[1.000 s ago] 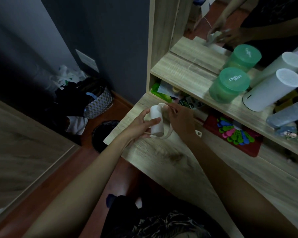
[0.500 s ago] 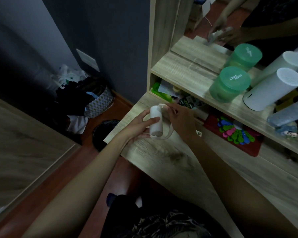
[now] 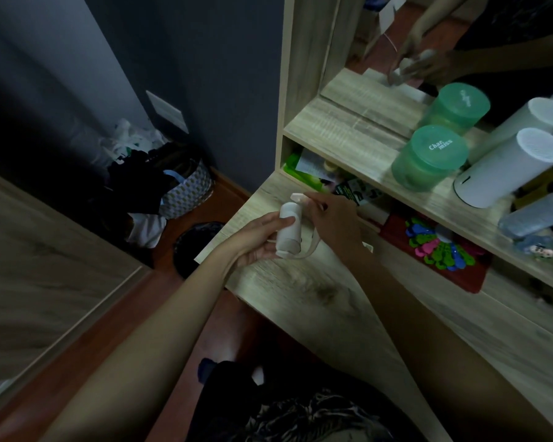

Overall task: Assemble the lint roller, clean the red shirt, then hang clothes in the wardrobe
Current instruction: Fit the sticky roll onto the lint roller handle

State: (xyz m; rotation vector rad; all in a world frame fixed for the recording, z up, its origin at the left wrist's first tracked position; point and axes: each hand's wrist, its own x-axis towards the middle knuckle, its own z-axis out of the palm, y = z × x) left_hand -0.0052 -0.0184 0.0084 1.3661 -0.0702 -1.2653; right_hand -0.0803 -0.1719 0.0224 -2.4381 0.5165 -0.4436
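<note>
Hands (image 3: 256, 240) (image 3: 332, 223) gripping smooth white cylindrical lint roller (image 3: 289, 229)

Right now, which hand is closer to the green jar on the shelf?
Right. The right hand, pinching the roller handle, sits below and left of the green jar. The left hand grips the white roll farther left, beyond the right hand.
</note>
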